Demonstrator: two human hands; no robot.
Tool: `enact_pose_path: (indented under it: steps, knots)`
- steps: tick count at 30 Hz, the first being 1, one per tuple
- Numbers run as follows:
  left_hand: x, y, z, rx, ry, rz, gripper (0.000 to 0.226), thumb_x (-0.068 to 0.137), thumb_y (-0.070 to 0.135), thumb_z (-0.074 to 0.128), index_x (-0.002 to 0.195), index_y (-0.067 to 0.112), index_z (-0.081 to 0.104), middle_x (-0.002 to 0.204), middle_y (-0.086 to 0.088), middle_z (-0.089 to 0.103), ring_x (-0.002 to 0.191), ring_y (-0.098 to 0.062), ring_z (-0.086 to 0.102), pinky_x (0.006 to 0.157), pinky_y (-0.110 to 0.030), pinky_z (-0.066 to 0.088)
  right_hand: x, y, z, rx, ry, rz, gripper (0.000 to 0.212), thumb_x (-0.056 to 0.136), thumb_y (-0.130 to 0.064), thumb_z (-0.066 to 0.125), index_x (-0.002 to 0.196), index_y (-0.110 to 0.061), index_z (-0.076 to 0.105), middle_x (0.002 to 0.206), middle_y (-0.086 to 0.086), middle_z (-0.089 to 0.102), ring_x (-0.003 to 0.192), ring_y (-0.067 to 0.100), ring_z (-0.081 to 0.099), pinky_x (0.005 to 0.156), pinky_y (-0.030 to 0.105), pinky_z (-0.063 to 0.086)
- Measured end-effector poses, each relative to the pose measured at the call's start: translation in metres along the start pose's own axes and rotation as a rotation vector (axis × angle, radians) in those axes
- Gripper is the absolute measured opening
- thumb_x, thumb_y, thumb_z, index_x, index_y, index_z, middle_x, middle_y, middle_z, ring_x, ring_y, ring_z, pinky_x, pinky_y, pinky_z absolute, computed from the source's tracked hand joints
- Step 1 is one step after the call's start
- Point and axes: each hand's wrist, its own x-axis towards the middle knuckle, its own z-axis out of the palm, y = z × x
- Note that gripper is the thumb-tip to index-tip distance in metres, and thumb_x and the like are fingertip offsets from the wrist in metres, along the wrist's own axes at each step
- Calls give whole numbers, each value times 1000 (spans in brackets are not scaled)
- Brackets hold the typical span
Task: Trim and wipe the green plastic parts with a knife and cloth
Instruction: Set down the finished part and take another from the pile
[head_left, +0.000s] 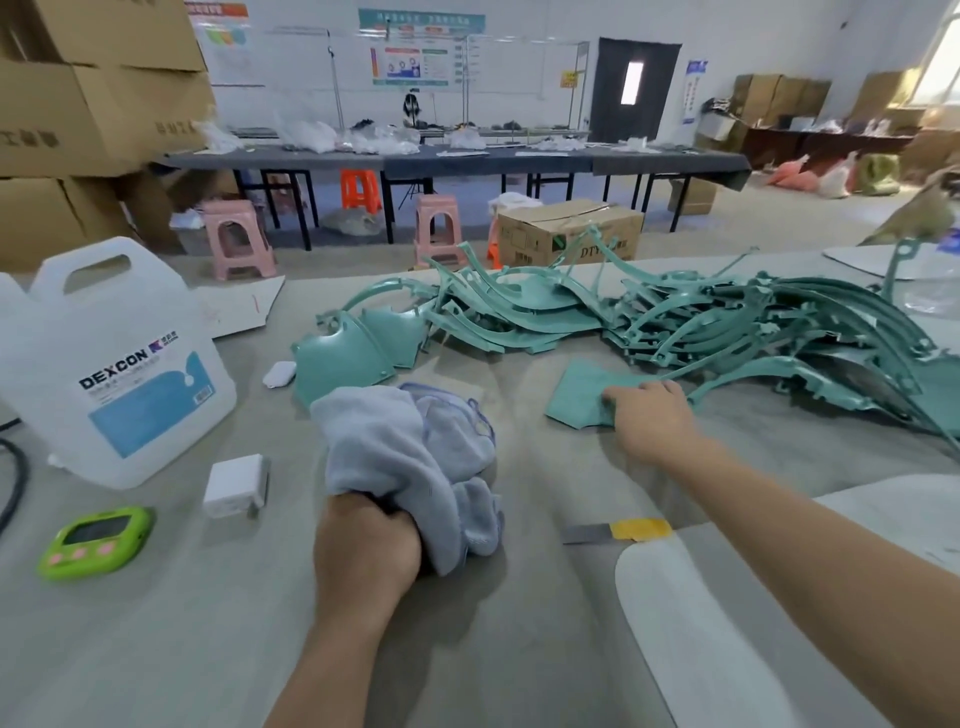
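My left hand (366, 551) grips a bunched pale blue cloth (410, 452) on the grey table, near its middle. My right hand (649, 415) reaches forward and takes hold of a flat green plastic part (579, 397) lying by itself in front of the pile. A big heap of curved green plastic parts (727, 322) spreads across the back right of the table. Two broad green panels (345, 353) sit just behind the cloth. The knife (618, 531), a grey blade with a yellow handle, lies on the table under my right forearm, held by neither hand.
A white DEXCON jug (111, 364) stands at the left. Near it are a white charger block (236, 486) and a green timer (96, 540). A white curved sheet (691, 623) lies at the near right. A cardboard box (571, 231) and pink stools (239, 239) stand beyond the table's far edge.
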Motion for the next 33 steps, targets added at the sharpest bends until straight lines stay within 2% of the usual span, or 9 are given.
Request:
enact_pose_path:
  steps: [6,9,12,16,21,25,27,30,33]
  knots:
    - [-1,-2,-1,-73,116,-33,32,84,6,65,66,24,45,90,-22,69,86,-43,64,70,-33,36,-8,3,2,-30,117,-78,27,85,-9,60,107,-24,60,85,0,55,109,30,55,84,39,41]
    - [3,-3,-5,-84,154,-93,13,84,2,62,86,14,57,101,-28,68,96,-48,63,74,-34,36,-16,-1,-7,178,220,-63,37,89,-5,52,117,-22,69,103,8,65,109,33,59,81,41,49]
    - [9,-8,-4,-30,15,-51,8,85,10,65,89,7,71,100,-25,71,97,-45,63,74,-36,40,-25,-13,-19,358,406,-88,45,87,4,50,117,-19,74,110,9,73,102,33,62,82,43,52]
    - [-1,-7,-3,-128,-233,81,4,83,29,71,81,26,71,82,8,71,84,-21,65,71,-31,46,-49,-38,-40,575,580,-204,49,90,8,51,118,-23,77,113,2,75,107,28,65,90,40,52]
    - [-11,-2,-11,19,192,195,28,87,40,60,68,21,66,66,-1,66,69,-33,61,60,-31,34,-92,-70,-59,537,813,-480,43,85,15,62,109,-16,80,108,1,77,104,23,67,91,38,52]
    - [-20,-7,-14,-116,235,449,27,79,46,54,63,24,58,56,8,56,56,-12,53,51,-24,39,-107,-77,-73,597,735,-472,42,88,13,59,112,-15,79,110,-2,76,106,23,66,93,41,53]
    - [-15,-9,-7,-107,-60,497,16,82,47,62,92,37,68,79,24,68,75,0,63,67,-14,46,-114,-79,-82,771,680,-415,42,92,7,56,114,-20,79,107,-17,71,102,7,65,91,27,50]
    - [-3,-10,3,-36,-500,423,67,86,41,68,148,43,42,135,34,42,125,10,41,102,-13,32,-123,-86,-96,1004,596,-388,43,93,-1,55,111,-32,78,98,-32,70,84,-5,65,75,14,49]
    - [-5,1,0,-200,-335,403,41,80,37,61,121,46,62,113,29,66,104,1,62,81,-17,44,-120,-98,-107,1163,373,-333,49,88,0,55,92,-44,76,69,-19,69,59,9,57,57,22,48]
